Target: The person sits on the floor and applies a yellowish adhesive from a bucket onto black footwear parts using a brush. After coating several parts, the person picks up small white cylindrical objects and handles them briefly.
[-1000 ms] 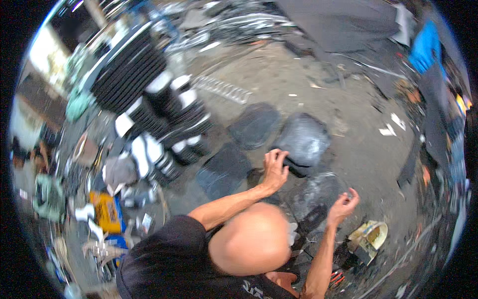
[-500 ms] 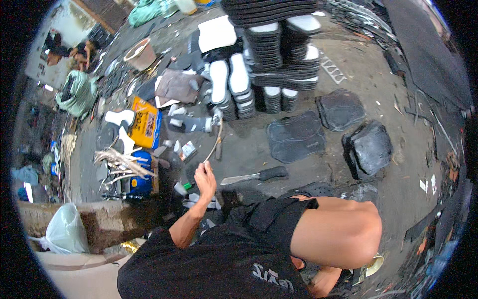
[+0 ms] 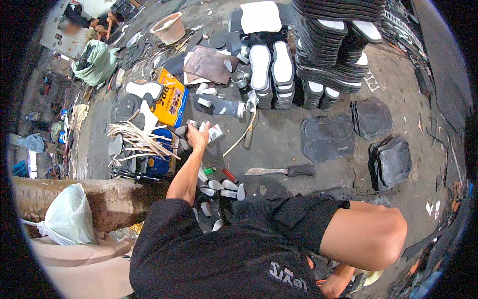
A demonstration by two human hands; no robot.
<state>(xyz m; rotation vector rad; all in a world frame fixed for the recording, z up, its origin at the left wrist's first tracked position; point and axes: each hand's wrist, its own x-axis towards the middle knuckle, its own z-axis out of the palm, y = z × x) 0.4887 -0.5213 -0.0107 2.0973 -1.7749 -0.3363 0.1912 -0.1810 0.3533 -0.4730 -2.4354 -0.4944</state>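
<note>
My left hand reaches forward over the ground beside the yellow box. Its thumb and fingers are apart, close to a small grey-white piece and a small white packet; whether they touch either is unclear. A thin curved stick lies to the right of this hand. Nearer to me are a knife with a black handle, a green lighter and several small white-faced wedges. My right hand shows only partly at the lower edge, beyond my bent knee, its fingers hidden.
Tall stacks of black soles stand ahead, beside white-topped soles. Black sole sheets lie at right. Pale strips rest on a blue container at left. A bucket and another person are farther back.
My left hand has let go of the curved stick, which now lies on the ground. The hand has moved left and forward to the small pieces by the yellow box. The view has shifted left.
</note>
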